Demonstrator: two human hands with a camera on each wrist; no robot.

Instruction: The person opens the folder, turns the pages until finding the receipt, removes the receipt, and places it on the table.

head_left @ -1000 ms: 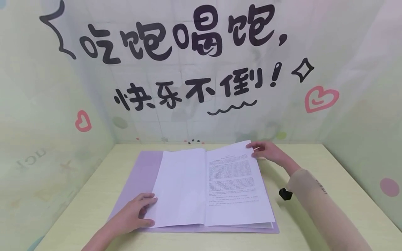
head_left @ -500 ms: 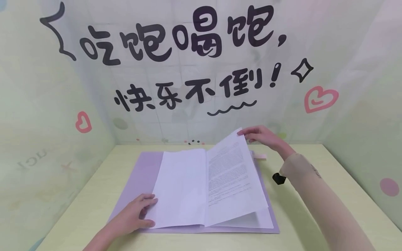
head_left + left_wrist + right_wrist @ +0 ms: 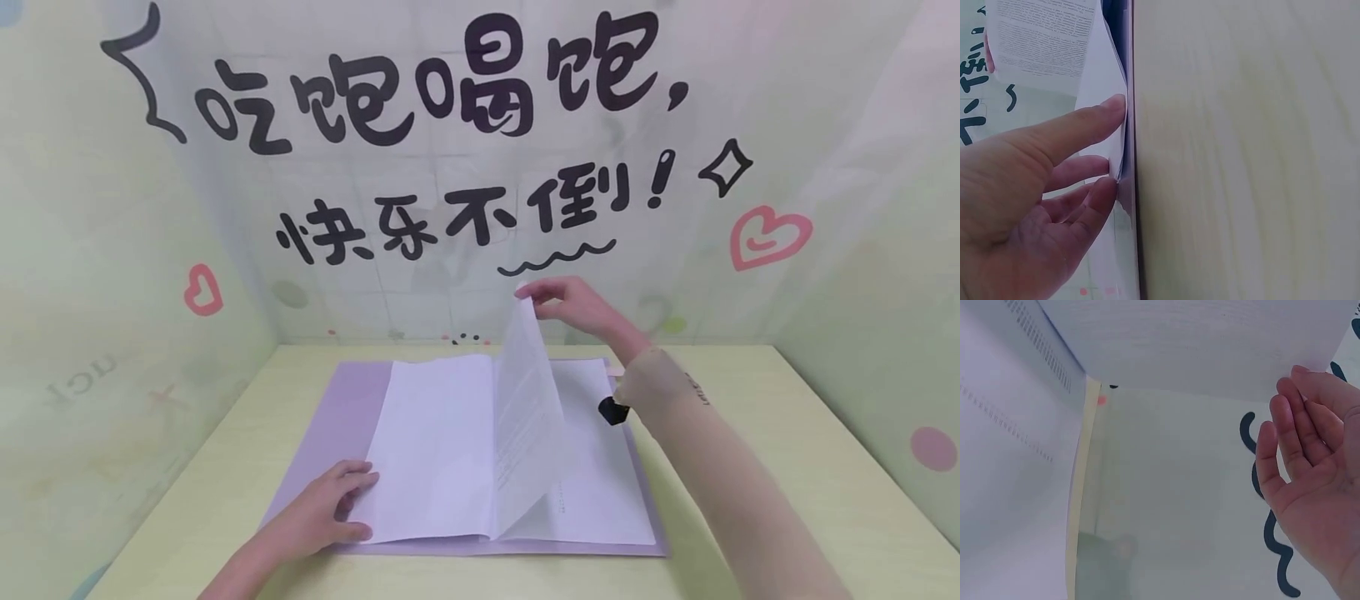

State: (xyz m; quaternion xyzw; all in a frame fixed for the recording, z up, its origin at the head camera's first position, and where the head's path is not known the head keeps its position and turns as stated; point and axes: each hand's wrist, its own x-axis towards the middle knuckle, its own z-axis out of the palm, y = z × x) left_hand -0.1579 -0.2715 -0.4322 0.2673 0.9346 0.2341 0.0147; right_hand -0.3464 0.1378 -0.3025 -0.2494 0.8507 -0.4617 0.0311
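A purple folder (image 3: 341,408) lies spread on the table, with white sheets inside. My right hand (image 3: 577,307) pinches the top outer corner of a printed page (image 3: 528,417), which stands nearly upright at the fold. In the right wrist view, thumb and fingertips of the right hand (image 3: 1310,444) meet at the edge of the lifted page (image 3: 1197,350). Beneath it lies another white sheet (image 3: 603,475). My left hand (image 3: 318,512) rests on the outer edge of the left-hand blank page (image 3: 431,450); in the left wrist view its thumb and fingers are spread, touching the paper.
The pale wooden table (image 3: 225,450) meets a back wall sheet (image 3: 420,308) printed with large dark characters. Side panels stand left and right. A small black device (image 3: 614,410) sits by the right sleeve. A pinkish tab (image 3: 615,370) pokes out past the folder's right edge.
The right hand has raised the printed page's corner and swung it leftward from nearly flat to upright, baring the sheet below. My left hand has stayed in place.
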